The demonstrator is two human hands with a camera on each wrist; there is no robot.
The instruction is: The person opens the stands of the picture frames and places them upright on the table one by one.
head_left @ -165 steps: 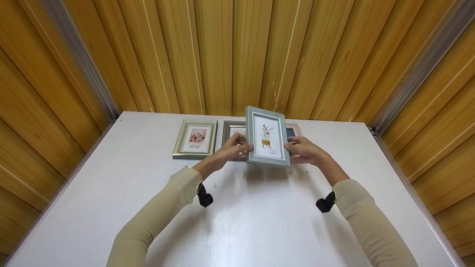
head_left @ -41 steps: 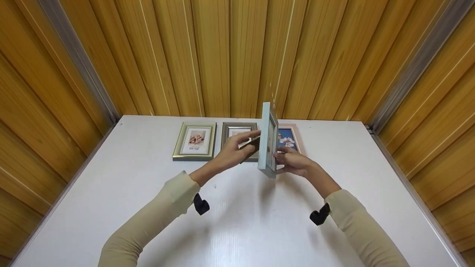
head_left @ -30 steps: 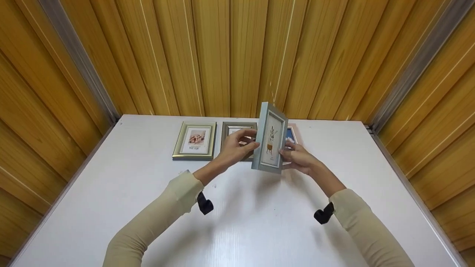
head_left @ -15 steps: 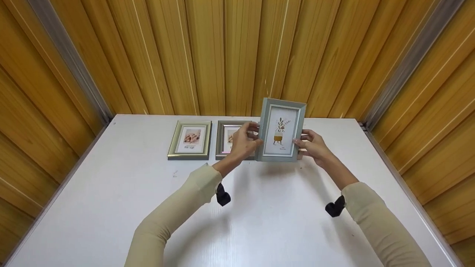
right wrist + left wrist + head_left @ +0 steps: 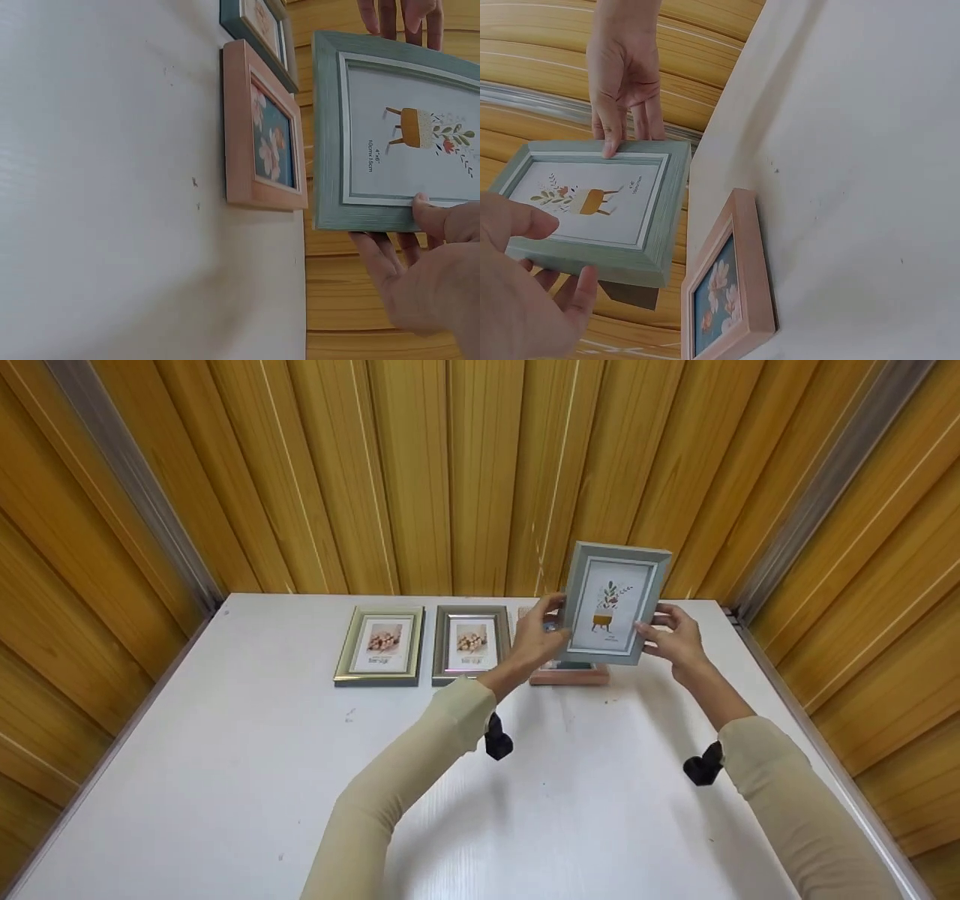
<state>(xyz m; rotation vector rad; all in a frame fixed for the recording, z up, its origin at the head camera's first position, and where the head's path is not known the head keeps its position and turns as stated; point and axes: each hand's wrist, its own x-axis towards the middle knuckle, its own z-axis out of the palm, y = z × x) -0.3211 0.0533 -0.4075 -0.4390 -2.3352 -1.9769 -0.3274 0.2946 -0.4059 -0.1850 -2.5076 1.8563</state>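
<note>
Held up and tilted in the head view is a grey-green picture frame [image 5: 615, 607] with a potted-plant print facing the camera. My left hand [image 5: 536, 636] grips its left side, while my right hand [image 5: 675, 641] pinches the right side, thumb on the front border. Behind and below it lies a pink picture frame [image 5: 570, 676], partly covered by the held frame and my left hand; its blue flower print shows in the right wrist view. A dark flap, likely the back stand [image 5: 630, 294], sticks out behind the held frame in the left wrist view.
To the left, a grey-silver picture frame [image 5: 471, 645] and a gold-green picture frame [image 5: 381, 645] lie side by side near the back of the white table [image 5: 225, 780]. A yellow wood-look panel wall [image 5: 420, 480] rises behind, with more panels at both sides.
The grey-green picture frame was turned nearly edge-on, then swung back to face the camera. Both hands have carried it right and upward, uncovering the grey-silver frame and the pink frame's lower edge.
</note>
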